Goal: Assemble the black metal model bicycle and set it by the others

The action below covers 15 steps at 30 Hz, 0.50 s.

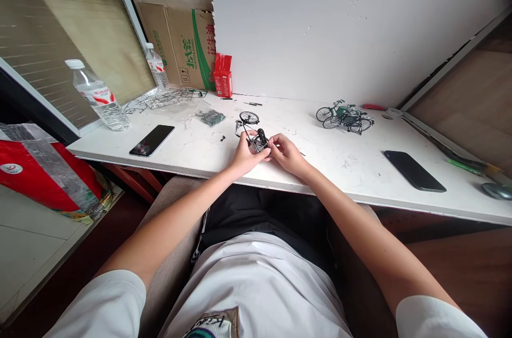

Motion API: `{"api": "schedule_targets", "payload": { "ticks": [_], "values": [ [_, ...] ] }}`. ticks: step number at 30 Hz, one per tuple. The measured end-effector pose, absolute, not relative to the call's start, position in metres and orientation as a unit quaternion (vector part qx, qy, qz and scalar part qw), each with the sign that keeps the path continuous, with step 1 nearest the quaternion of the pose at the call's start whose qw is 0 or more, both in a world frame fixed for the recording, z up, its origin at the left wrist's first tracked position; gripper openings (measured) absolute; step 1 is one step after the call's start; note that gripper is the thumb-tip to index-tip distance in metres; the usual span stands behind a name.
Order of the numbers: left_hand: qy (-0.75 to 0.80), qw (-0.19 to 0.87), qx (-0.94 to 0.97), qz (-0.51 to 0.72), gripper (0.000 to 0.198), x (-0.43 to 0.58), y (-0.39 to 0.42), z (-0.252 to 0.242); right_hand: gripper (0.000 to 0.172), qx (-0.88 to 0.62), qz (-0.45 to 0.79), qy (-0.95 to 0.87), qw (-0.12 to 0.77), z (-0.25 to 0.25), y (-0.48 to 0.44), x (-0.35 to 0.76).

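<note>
A black model bicycle point(250, 118) is held near the front edge of the white desk, its front wheel pointing away from me. My left hand point(247, 154) is closed around its rear part, with the thumb across the near side. Against that same rear end, the fingers of my right hand point(287, 153) are pinched together; whatever small part lies between them is hidden. The bicycle's rear wheel is partly covered by my fingers. A small black piece point(223, 138) lies on the desk left of my hands.
Finished-looking model bicycles point(344, 117) stand at the back right. Phones lie at left point(152, 140) and right point(414, 170). Part frames point(172, 98), a bag of green parts point(212, 117), water bottles point(104, 99), a red box point(223, 79) and a carton point(182, 50) occupy the left side.
</note>
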State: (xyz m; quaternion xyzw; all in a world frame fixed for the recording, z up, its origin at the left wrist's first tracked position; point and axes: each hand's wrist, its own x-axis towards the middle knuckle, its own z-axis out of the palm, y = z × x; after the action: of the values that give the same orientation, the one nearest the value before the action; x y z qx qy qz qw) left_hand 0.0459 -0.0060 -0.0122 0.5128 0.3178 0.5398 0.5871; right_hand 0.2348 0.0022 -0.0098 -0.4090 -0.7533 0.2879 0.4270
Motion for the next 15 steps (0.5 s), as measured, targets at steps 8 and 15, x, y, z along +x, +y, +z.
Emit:
{"api": "schedule_targets", "payload": {
  "ticks": [8,15],
  "values": [
    [0.326,0.58,0.52,0.535,0.073,0.0456,-0.0079,-0.008,0.039,-0.406,0.323,-0.734,0.438,-0.0052,0.001,0.2338],
    [0.322,0.573,0.53,0.536,0.075,0.0447,-0.0089,-0.0082,0.045,-0.406,0.372,-0.708,0.443,-0.0029,0.0033,0.2367]
  ]
}}
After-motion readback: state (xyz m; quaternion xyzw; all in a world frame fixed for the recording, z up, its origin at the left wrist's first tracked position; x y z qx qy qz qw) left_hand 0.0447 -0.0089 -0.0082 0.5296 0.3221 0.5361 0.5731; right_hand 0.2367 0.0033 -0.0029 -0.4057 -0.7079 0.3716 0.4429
